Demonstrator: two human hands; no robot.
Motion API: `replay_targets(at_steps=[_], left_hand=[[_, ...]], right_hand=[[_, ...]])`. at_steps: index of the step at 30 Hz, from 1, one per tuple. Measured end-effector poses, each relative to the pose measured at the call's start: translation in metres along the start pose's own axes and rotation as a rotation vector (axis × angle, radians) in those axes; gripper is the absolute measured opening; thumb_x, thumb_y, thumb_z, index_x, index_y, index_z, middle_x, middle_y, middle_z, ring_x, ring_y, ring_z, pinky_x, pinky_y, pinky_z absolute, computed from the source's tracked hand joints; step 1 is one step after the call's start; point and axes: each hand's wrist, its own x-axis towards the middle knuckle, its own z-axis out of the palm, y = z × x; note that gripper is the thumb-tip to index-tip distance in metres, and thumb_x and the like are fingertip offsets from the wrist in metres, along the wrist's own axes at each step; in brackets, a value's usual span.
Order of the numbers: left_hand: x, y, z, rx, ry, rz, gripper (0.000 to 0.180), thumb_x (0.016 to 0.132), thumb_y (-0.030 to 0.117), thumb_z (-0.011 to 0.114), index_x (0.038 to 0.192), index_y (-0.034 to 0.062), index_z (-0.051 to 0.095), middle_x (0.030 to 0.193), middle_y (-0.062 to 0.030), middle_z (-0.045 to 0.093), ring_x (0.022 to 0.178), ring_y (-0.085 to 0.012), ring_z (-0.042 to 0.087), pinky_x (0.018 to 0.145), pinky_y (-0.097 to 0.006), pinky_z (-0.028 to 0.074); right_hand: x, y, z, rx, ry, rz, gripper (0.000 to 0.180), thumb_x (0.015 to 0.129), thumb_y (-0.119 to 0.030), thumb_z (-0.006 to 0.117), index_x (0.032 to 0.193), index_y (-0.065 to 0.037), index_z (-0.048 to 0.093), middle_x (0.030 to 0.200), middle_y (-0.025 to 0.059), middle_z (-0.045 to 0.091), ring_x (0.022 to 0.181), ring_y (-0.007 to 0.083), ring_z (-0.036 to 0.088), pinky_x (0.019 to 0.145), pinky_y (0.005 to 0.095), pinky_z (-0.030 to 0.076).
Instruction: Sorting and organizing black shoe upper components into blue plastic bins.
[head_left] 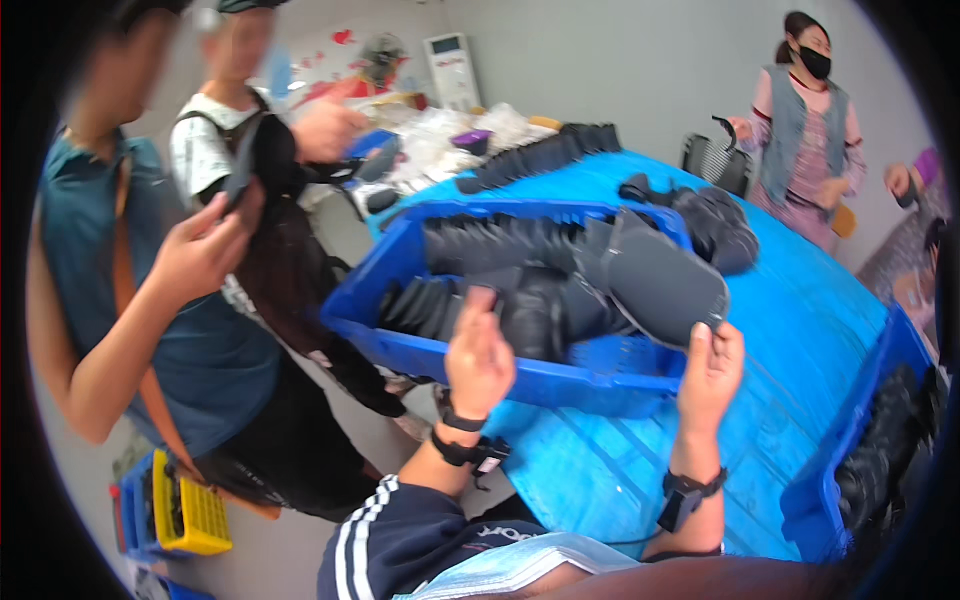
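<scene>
My right hand (712, 370) pinches the near edge of a dark grey, flat, rounded piece (665, 285) with a pale line along its rim. The piece is raised over the right side of a blue plastic crate (500, 372); I cannot make out its exact kind. Inside the crate are stacked black, curved pieces (500, 243). In front of these my left hand (478, 360) is held up at the crate's near side, its fingers smeared by motion. Whether it holds anything does not show. Both wrists wear dark bands.
A blue-covered table (770, 400) carries the crate, a black heap (715, 225) and a row of black pieces (545, 155). Another blue crate (815, 500) stands at right. Two people stand at left, one holding a black piece (265, 165). A yellow basket (190, 505) is low left.
</scene>
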Motion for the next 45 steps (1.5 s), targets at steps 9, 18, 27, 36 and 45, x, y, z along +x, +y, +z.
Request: replay_targets(at_steps=[9,18,27,36,45], left_hand=[[0.063,0.030,0.023,0.013,-0.355,-0.030,0.041,0.072,-0.001,0.047,0.108,0.0148,0.059,0.068,-0.0105,0.056,0.064,-0.0288,0.056,0.056,-0.041,0.044],[0.066,-0.033,-0.001,0.358,-0.131,-0.159,0.075,0.065,-0.005,0.052,0.134,0.0101,0.031,0.131,-0.0344,0.026,0.059,-0.0377,0.057,0.049,-0.039,0.048],[0.084,-0.065,-0.019,0.402,-0.221,-0.187,0.075,0.065,-0.007,0.049,0.134,0.0172,0.034,0.133,-0.0348,0.024,0.065,-0.0383,0.059,0.053,-0.039,0.049],[0.105,-0.120,-0.016,0.429,-0.275,-0.091,0.077,0.061,-0.008,0.052,0.132,0.0177,0.038,0.135,-0.0233,0.032,0.080,-0.0367,0.059,0.065,-0.041,0.050],[0.127,-0.057,0.001,-0.060,-0.103,0.111,0.036,0.073,0.001,0.055,0.109,0.0001,0.053,0.109,-0.0188,0.058,0.093,-0.0290,0.059,0.080,-0.033,0.047]], right_hand=[[0.002,-0.001,0.001,0.207,0.042,0.303,0.009,0.089,-0.012,0.051,0.094,-0.004,0.049,0.085,0.0048,0.059,0.073,0.0084,0.058,0.060,0.0218,0.050],[0.019,0.004,-0.022,0.275,0.181,0.269,0.010,0.090,-0.013,0.051,0.096,-0.006,0.050,0.090,0.0036,0.057,0.076,0.0087,0.056,0.061,0.0231,0.050],[0.017,-0.006,-0.022,0.318,0.195,0.256,0.010,0.089,-0.014,0.052,0.095,-0.006,0.050,0.091,0.0033,0.056,0.079,0.0087,0.056,0.062,0.0231,0.050],[0.015,-0.016,-0.019,0.350,0.141,0.235,0.007,0.089,-0.013,0.052,0.093,-0.007,0.050,0.085,0.0015,0.057,0.072,0.0068,0.056,0.058,0.0212,0.049],[0.015,-0.015,-0.025,0.305,0.205,0.238,0.009,0.089,-0.012,0.052,0.096,-0.007,0.050,0.090,0.0022,0.057,0.077,0.0079,0.056,0.059,0.0233,0.049]])
